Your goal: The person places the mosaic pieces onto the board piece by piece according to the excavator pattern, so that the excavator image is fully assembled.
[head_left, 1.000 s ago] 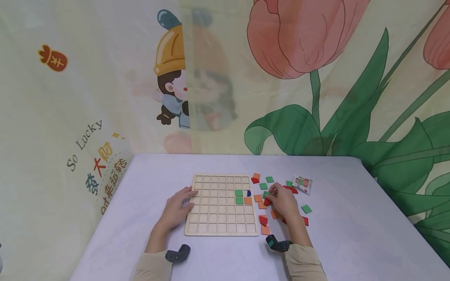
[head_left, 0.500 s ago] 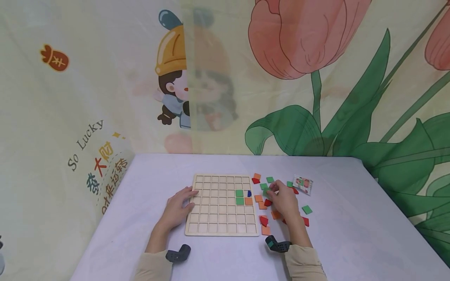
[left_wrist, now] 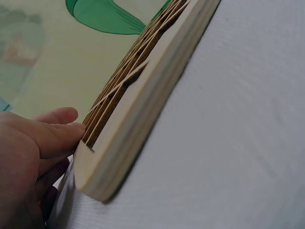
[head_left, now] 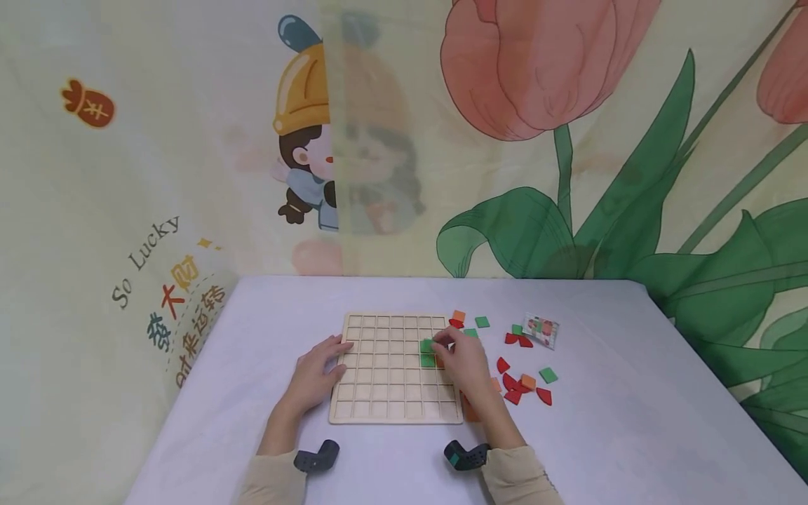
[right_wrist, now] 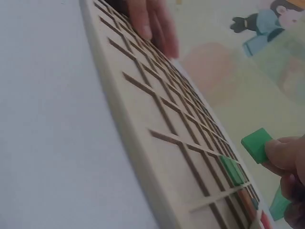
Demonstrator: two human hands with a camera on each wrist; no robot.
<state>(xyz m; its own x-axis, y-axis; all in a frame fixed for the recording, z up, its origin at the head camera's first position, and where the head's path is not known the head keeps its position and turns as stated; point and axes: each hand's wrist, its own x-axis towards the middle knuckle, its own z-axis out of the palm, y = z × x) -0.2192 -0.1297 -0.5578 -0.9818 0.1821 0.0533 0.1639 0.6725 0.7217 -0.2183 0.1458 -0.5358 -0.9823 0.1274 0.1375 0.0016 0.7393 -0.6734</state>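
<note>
A wooden grid board (head_left: 375, 393) lies on the white table. My left hand (head_left: 315, 375) rests at its left edge; in the left wrist view the fingers (left_wrist: 57, 138) touch the rim. My right hand (head_left: 466, 361) is over the board's right side, pinching a green square tile (right_wrist: 256, 145) between thumb and finger. The right wrist view shows this tile raised above the grid. Green tiles (head_left: 427, 360) sit in cells below the right hand, with an orange tile (head_left: 440, 362) beside them, partly covered by that hand.
Red pieces (head_left: 513, 398), an orange tile (head_left: 528, 382) and a green tile (head_left: 548, 375) lie loose to the right of the board. A printed packet (head_left: 541, 330) is farther back. A printed cloth (head_left: 391, 259) hangs behind the table.
My right hand has picked up a green tile from the loose pieces and moved left over the board with it. My left hand stays at the board's left edge.
</note>
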